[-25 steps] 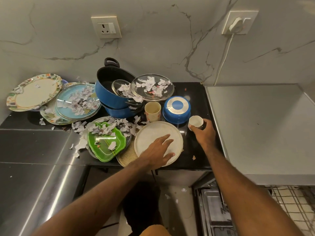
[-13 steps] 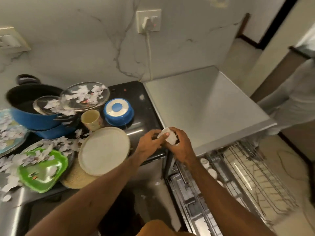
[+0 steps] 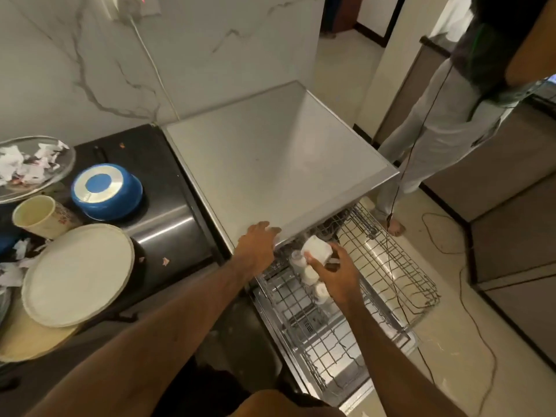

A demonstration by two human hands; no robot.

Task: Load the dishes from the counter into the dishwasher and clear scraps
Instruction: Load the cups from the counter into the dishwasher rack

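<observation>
As the head camera looks down, the person's right grip [image 3: 337, 278] pinches a small white cup [image 3: 317, 251] between thumb and fingers, with the cup tipped onto its side. The cup hangs over the back left corner of the dishwasher's pulled-out wire rack [image 3: 391, 266], just below the front edge of the machine's steel top [image 3: 270, 164]. Three more small white cups [image 3: 310, 273] sit in a row in the rack, directly beneath the hand.

The left grip [image 3: 258, 245] lies palm down on that front edge, its fingers loosely spread and holding nothing.

To the left is the dark counter [image 3: 168, 224]. On it sits a round cream plate [image 3: 78, 273], resting on a tan round mat [image 3: 30, 341]. Behind the plate are an upturned blue bowl [image 3: 106, 191] and a paper cup [image 3: 39, 216]. A glass lid [image 3: 33, 164] behind them is heaped with torn paper scraps [image 3: 18, 164].

A second person [image 3: 436, 115] stands barefoot on the pale floor at the far right, beside the open rack.
</observation>
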